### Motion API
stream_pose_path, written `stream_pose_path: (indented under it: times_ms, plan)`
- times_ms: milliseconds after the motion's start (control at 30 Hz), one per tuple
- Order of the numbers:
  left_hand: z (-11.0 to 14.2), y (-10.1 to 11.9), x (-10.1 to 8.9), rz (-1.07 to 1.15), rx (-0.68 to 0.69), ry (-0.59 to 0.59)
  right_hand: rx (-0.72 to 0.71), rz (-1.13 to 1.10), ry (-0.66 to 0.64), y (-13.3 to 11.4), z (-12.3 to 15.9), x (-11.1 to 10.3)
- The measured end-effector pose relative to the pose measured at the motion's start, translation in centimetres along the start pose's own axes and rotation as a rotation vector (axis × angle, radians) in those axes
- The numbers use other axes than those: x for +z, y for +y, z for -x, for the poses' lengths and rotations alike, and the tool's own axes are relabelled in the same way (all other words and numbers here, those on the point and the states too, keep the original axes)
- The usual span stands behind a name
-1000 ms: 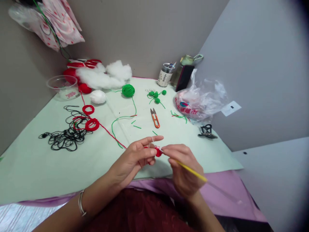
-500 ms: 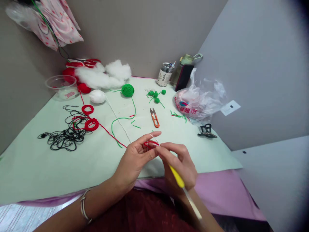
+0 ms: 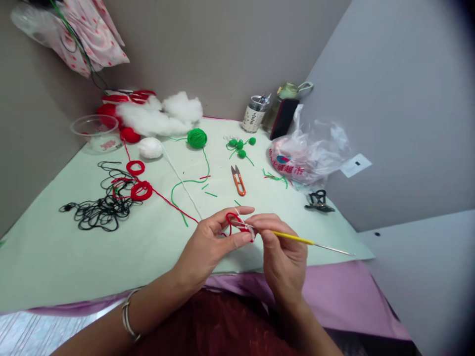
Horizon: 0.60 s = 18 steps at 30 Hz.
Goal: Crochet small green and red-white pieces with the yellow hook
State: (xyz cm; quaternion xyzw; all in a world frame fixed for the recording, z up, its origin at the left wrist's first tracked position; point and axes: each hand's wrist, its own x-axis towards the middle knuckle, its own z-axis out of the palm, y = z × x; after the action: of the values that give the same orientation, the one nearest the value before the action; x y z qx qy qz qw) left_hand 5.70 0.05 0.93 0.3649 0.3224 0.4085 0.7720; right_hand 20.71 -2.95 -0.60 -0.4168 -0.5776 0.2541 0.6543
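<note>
Between thumb and fingers, my left hand (image 3: 208, 242) pinches a small red and white crochet piece (image 3: 249, 231). A strand of white yarn (image 3: 183, 184) crosses its raised index finger and trails back to a white yarn ball (image 3: 150, 148). My right hand (image 3: 284, 257) is closed on a crochet hook (image 3: 293, 238) with a yellow grip; its far metal end points right. The hook's working tip meets the piece at the white stitches, partly hidden by fingers. Red yarn (image 3: 174, 204) runs from under my left hand to red yarn rings (image 3: 141, 191).
Orange thread snips (image 3: 238, 181) lie beyond my hands, near a green yarn ball (image 3: 197, 139) and green crocheted pieces (image 3: 240, 145). Tangled black cord (image 3: 104, 210) is at left. A plastic bag (image 3: 302, 153), black hair clip (image 3: 319, 201) and pen jar (image 3: 255, 114) stand right; white stuffing (image 3: 159, 116) sits behind.
The hook has swung from slanting down toward me to nearly level, pointing right. A red yarn loop now stands up by my left fingers, and the white stitches show more plainly.
</note>
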Motion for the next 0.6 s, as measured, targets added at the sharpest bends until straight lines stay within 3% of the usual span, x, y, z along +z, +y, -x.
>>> stream_pose_path:
  times_ms: [267, 400, 533, 600]
  plan:
    - [0.1, 0.5, 0.4, 0.245, -0.151, -0.061, 0.07, -0.199, 0.032, 0.4, -0.2, -0.7]
    - [-0.2, 0.6, -0.2, 0.317, -0.198, -0.139, 0.207, -0.307, 0.089, 0.5, -0.8, -1.1]
    - [-0.3, 0.4, -0.2, 0.25, -0.151, -0.129, 0.417, -0.472, 0.085, 0.0, -0.8, -1.0]
    - [-0.2, 0.1, 0.0, 0.154, -0.077, -0.086, 0.399, -0.469, 0.064, -0.1, -0.5, -0.6]
